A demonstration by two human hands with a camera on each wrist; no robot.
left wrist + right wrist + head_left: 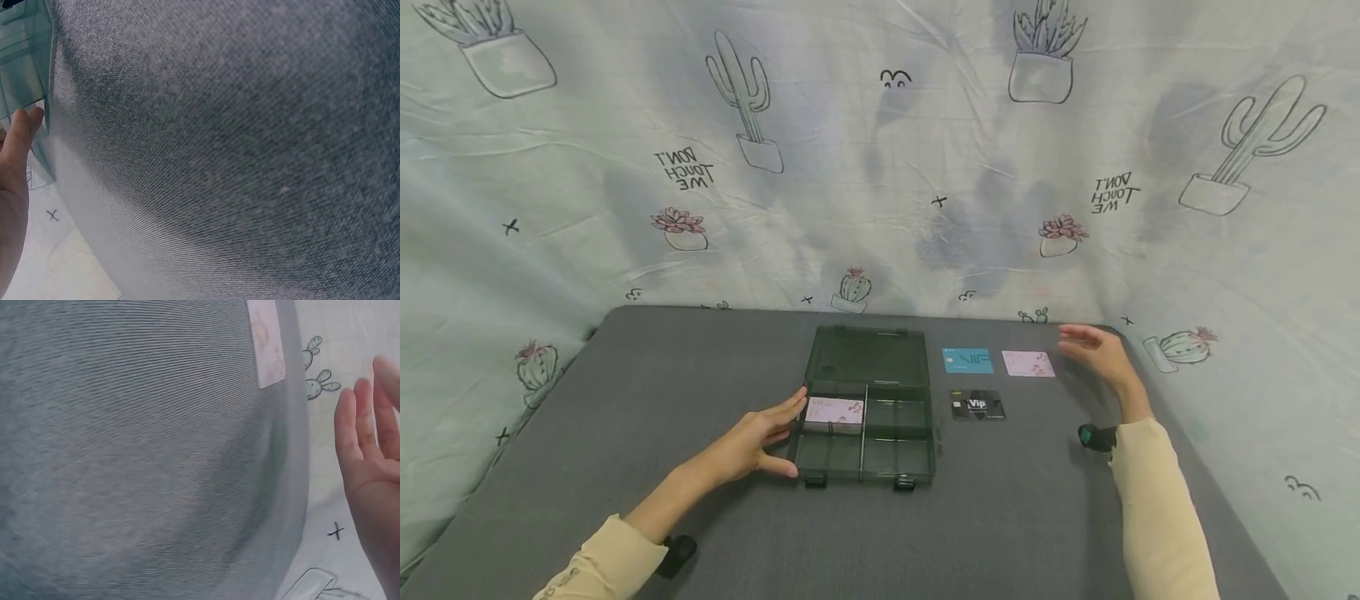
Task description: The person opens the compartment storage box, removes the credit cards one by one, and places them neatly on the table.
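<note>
A dark green see-through plastic box (898, 457) lies on the table with its lid (868, 358) folded back. My left hand (758, 442) rests its fingers along the box's left side, thumb near the front corner. In the back left compartment lies a pink card (835, 411). My right hand (1097, 354) hovers at the far right with loosely extended fingers and holds nothing. Closest to it is another pink card (1028, 363), flat on the table. Left of that card lies a blue card (967, 361), and a black VIP card (977, 404) lies in front of them.
A grey cloth covers the table (1015, 517). Behind and at both sides hangs a pale curtain (880, 167) printed with cacti, close to the table's back edge. Dark wrist cameras are strapped to both wrists.
</note>
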